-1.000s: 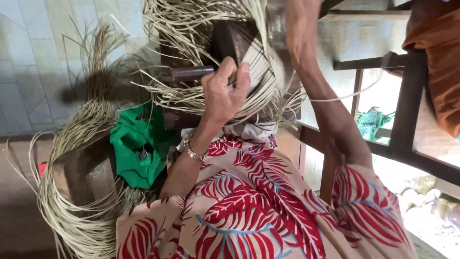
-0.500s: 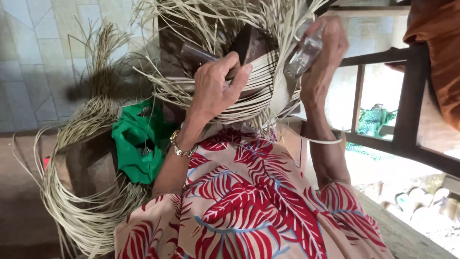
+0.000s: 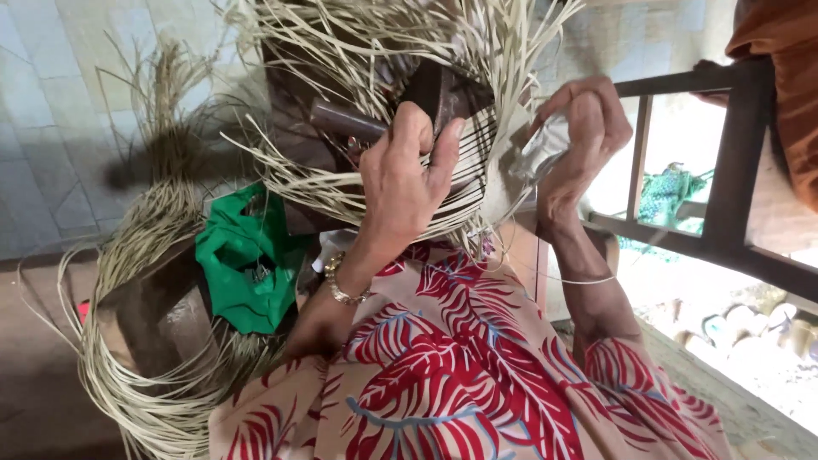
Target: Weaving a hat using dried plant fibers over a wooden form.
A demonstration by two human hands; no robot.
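A half-woven piece of pale straw (image 3: 375,192) with many loose strand ends sits over a dark wooden block (image 3: 430,94) on my lap. My left hand (image 3: 407,183), a gold bracelet on its wrist, presses on the weave and block with fingers curled over the block's edge. At the right rim of the weave, my right hand (image 3: 581,140) pinches a small crumpled silvery plastic piece (image 3: 538,152). A thin strand loops under my right wrist.
Bundles of long straw (image 3: 128,341) curl on the floor at the left, around a dark wooden stool (image 3: 158,311). A green cloth (image 3: 243,273) lies beside my lap. A dark wooden chair frame (image 3: 733,170) stands at the right, orange cloth (image 3: 780,85) over it.
My right hand came down from high above the weave to its right rim, holding the plastic piece. My left hand stayed on the block, shifting slightly.
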